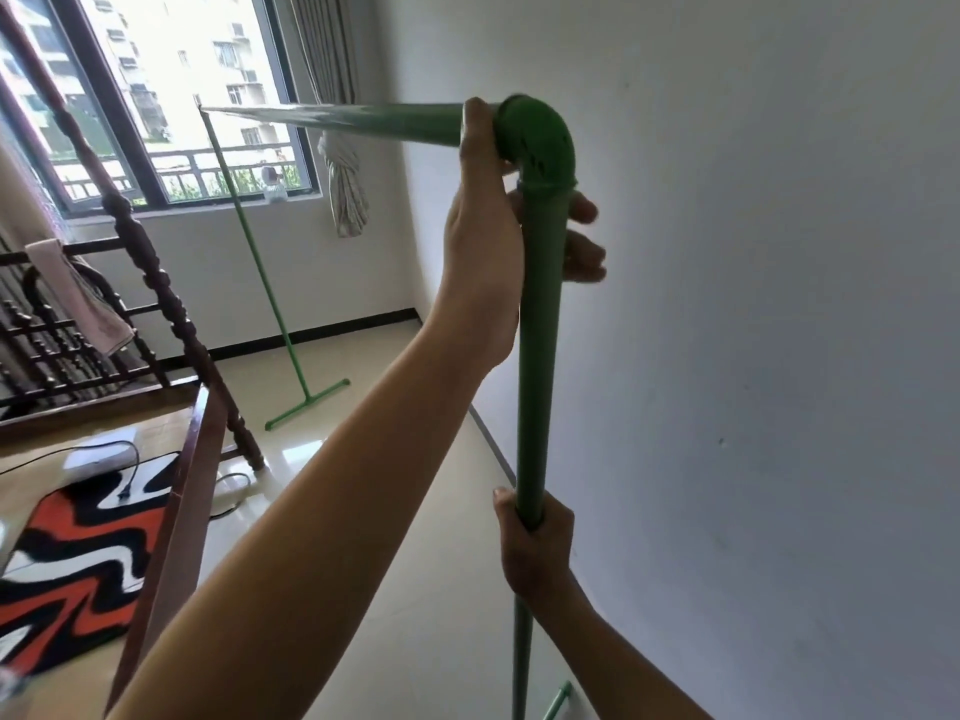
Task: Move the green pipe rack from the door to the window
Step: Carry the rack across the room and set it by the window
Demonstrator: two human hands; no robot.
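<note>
Head view: left hand (pixel 485 220) wraps the green plastic pipe rack (pixel 540 314) just under its elbow joint (pixel 540 142); right hand (pixel 535 548) clenches the upright lower down. Top bar runs from that joint toward the dark-framed window (pixel 156 96), far leg nearest it.

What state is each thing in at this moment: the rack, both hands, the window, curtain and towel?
green pipe rack: upright, held at its near post, far foot on the floor
left hand: fingers wrapped round the post just under the elbow joint
right hand: gripping the post lower down
window: looks shut
curtain: tied in a knot
towel: draped over the bed rail
</note>
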